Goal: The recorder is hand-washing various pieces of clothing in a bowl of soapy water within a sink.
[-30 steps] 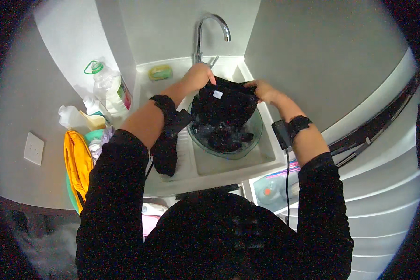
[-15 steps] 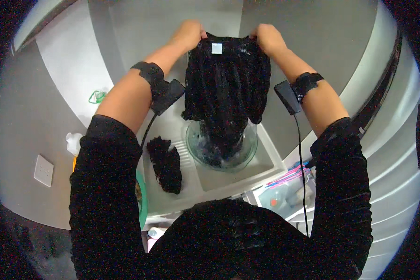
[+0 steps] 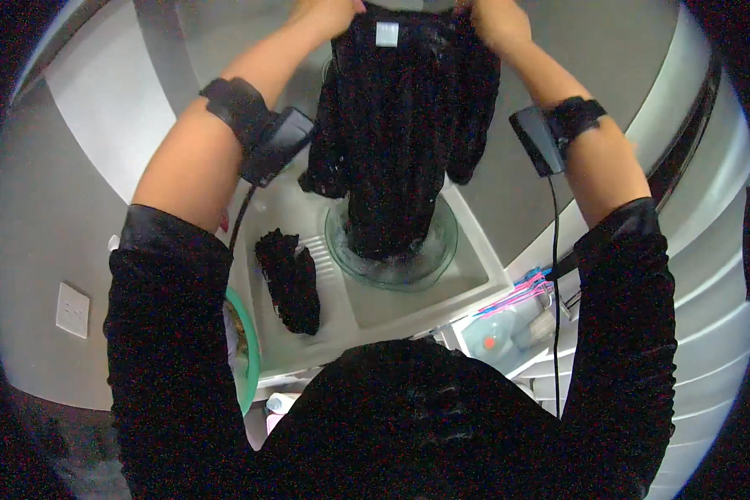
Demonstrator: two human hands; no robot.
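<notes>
A wet black shirt point(image 3: 396, 125) with a pale label at its collar hangs stretched between my hands. Near the top edge, my left hand point(image 3: 329, 17) is closed on one upper corner of it; my right hand point(image 3: 500, 25) grips the other. Short sleeves dangle at both sides. The shirt's lower end reaches into a clear round basin point(image 3: 425, 273) of sudsy water. This basin stands in a white sink point(image 3: 475, 287). To its left, beside the ridged washboard part point(image 3: 323, 257), lies a bunched black cloth point(image 3: 296, 287).
A green-rimmed tub point(image 3: 250, 358) stands left of the sink, partly behind my left sleeve. At the right front are pink and blue hangers point(image 3: 521, 292) over a bin with containers. Cables run from black devices strapped to both forearms. Grey walls rise behind and left.
Both hands have moved up, toward the top of the view, lifting the shirt higher. More of its length now shows above the basin, and its lower end is drawn partly out of the water.
</notes>
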